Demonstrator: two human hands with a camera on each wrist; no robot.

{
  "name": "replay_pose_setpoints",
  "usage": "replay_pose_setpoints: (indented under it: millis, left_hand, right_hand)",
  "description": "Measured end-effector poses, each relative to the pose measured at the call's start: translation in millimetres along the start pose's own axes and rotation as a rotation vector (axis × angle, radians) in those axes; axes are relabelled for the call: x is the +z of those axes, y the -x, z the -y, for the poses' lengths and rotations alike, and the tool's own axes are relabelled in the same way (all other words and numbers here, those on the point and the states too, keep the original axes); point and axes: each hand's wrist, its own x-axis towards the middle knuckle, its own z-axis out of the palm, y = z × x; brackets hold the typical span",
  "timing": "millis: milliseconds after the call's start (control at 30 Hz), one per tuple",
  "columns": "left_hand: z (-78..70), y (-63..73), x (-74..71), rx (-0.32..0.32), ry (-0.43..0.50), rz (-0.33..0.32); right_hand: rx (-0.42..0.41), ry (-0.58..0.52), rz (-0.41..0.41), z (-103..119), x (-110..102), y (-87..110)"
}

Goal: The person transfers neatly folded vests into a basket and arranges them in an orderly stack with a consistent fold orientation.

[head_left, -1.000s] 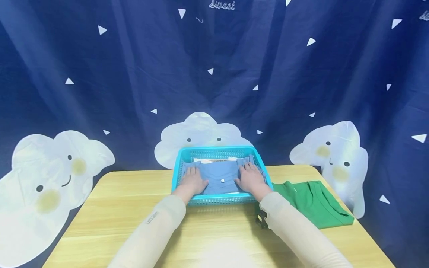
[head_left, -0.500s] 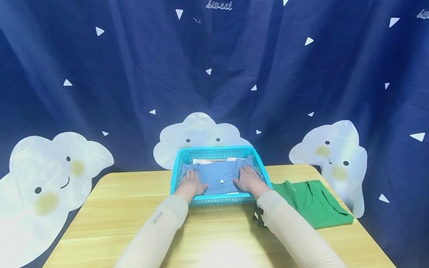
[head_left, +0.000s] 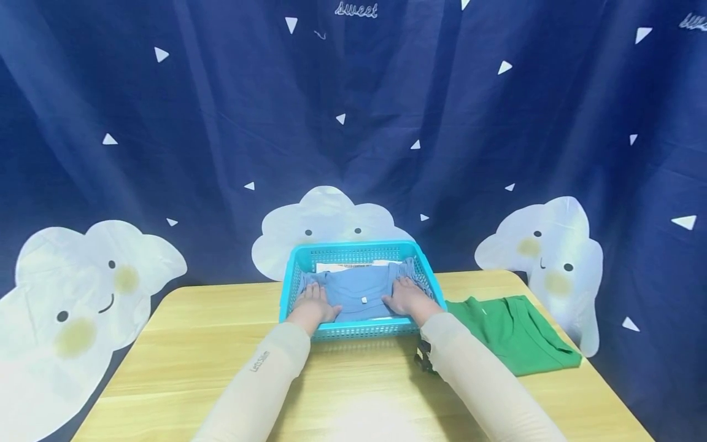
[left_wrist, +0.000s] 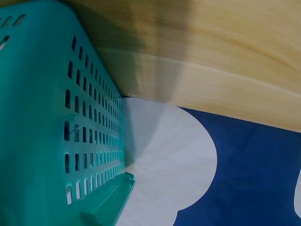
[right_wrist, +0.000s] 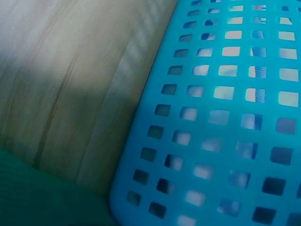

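A turquoise plastic basket (head_left: 364,332) with perforated walls stands on the table, and inside it lies a folded blue garment (head_left: 359,283) with a small white label. On the garment's left part rests my left hand (head_left: 312,306), fingers spread forward and thumb pointing inward. My right hand (head_left: 412,299) presses on its right part in a similar way. White cloth with dark print (head_left: 337,267) peeks out behind the blue one. Both wrist views show only the outer basket walls (left_wrist: 40,122), with the hands themselves out of sight.
To the right of the basket, a folded green garment (head_left: 513,334) lies on the wooden table (head_left: 210,344), partly behind the right forearm. A dark blue curtain (head_left: 353,153) with cloud and triangle prints hangs behind the table.
Both hands stay on the blue garment with only slight shifts. A bit more of the printed white cloth shows behind it. The whole head view has drifted slightly.
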Motion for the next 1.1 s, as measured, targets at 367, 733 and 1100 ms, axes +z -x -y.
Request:
replay_pose_setpoints:
  millis: [367, 733, 1100]
  left_hand:
    - [3.6, -15.0, 7.1, -0.012, 0.003, 0.020]
    - [5.9, -24.6, 13.7, -0.016, -0.008, 0.038]
    - [2.8, -11.2, 5.4, 0.022, 0.015, -0.114]
  right_hand:
    - [0.003, 0.052, 0.040, 1, 0, 0.5]
    - [0.010, 0.057, 0.045, 2, -1, 2.5]
    - [-0.011, 0.065, -0.005, 1, 3, -1.1]
